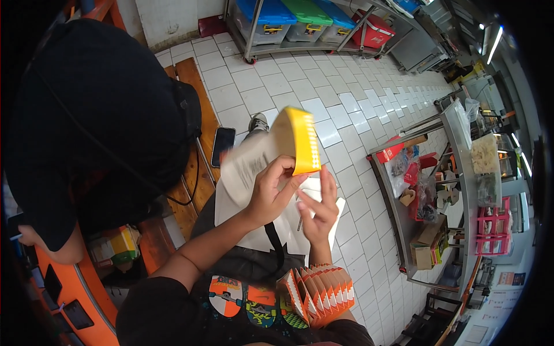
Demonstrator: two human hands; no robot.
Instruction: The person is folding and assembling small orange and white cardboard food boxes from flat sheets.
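My left hand (270, 190) pinches the lower edge of a yellow paperboard carton piece (304, 141) with white checks, which stands up curved and is partly blurred. Close by on the right is my right hand (319, 209), its fingers apart and a fingertip near the carton's lower corner; whether it touches cannot be made out. Across my lap lie white printed paper sheets (234, 199). A row of nested orange-and-white folded cartons (323, 291) rests against my right forearm.
A person in dark clothes (98, 115) sits close on my left. A phone (223, 147) lies on the wooden bench (199, 109). To the right stands a metal shelf rack (470, 173) with packages; lidded plastic boxes (265, 23) line a far shelf. An orange table (86, 288) is at lower left.
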